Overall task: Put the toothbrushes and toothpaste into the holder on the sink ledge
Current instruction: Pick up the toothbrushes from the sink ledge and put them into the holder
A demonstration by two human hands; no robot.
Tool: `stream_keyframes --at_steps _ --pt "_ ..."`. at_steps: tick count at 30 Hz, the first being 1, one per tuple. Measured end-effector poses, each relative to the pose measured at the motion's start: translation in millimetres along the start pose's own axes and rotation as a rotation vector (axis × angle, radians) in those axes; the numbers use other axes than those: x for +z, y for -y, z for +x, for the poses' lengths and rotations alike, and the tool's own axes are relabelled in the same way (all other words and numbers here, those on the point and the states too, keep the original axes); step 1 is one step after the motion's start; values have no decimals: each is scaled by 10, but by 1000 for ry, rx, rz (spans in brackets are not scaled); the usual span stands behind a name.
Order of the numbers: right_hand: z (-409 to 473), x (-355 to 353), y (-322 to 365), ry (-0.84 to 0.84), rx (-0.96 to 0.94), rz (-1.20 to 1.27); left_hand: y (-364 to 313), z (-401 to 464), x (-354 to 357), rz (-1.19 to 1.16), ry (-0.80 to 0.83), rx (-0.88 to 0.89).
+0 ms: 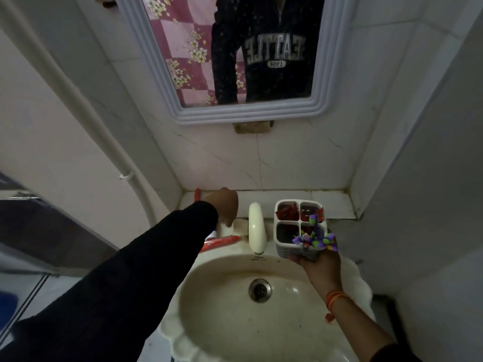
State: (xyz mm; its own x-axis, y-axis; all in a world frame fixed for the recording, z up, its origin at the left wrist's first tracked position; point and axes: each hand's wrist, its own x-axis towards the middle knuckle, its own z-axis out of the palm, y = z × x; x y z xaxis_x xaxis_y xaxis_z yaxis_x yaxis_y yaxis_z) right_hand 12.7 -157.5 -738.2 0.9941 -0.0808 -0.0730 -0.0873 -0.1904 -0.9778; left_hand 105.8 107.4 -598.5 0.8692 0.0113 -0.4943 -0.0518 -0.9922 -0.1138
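A white four-compartment holder (281, 244) is lifted over the sink's right rim, with my right hand (320, 259) shut on its lower side. Red packets lie in its far compartments, and a purple, green and yellow patterned item (315, 237) pokes out of the near right one. My left hand (226, 205) reaches down to the left end of the ledge, fingers curled over a white object (225, 229); what it is stays unclear. A red toothpaste tube (222, 241) lies on the sink rim just below that hand. Another red item (197, 195) peeks out behind my left wrist.
A white tap (256, 227) stands between my hands at the back of the cream sink (224, 322), whose drain (259, 290) sits mid-basin. The tiled ledge (337, 203) runs along the wall under a framed mirror (230, 114). A white pipe (109, 142) runs down the left wall.
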Motion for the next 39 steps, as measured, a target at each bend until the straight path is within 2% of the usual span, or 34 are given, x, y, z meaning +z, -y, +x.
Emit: stream_keyframes --at_steps 3,8,15,20,21,25,28,30,34,36,39 --pt "5 -26 -41 -43 8 -28 35 -27 318 82 53 41" --pt "69 -32 -217 -31 14 -97 27 -114 619 -33 -12 -6" --pt "79 -39 -227 -32 49 -104 36 -178 677 -44 -40 50" --pt "140 -39 -343 12 60 -73 39 -260 607 -56 -7 18" --pt "233 -41 -580 14 43 -50 45 -285 569 -57 -5 9" --pt "136 -43 -312 28 59 -100 67 -485 150 -72 35 -65" --pt "139 -34 -292 17 19 -124 7 -665 -342 2 -100 -87" --pt "160 -33 -362 11 7 -144 -64 -709 -604 -30 -162 -64" --pt "197 -20 -464 22 40 -114 -311 -699 -942 -228 -150 18" --pt "204 -27 -485 31 -4 -101 -493 -685 -1034 -271 -176 53" --pt "62 -8 -165 -34 26 -4 -751 -693 -1092 -309 -201 106"
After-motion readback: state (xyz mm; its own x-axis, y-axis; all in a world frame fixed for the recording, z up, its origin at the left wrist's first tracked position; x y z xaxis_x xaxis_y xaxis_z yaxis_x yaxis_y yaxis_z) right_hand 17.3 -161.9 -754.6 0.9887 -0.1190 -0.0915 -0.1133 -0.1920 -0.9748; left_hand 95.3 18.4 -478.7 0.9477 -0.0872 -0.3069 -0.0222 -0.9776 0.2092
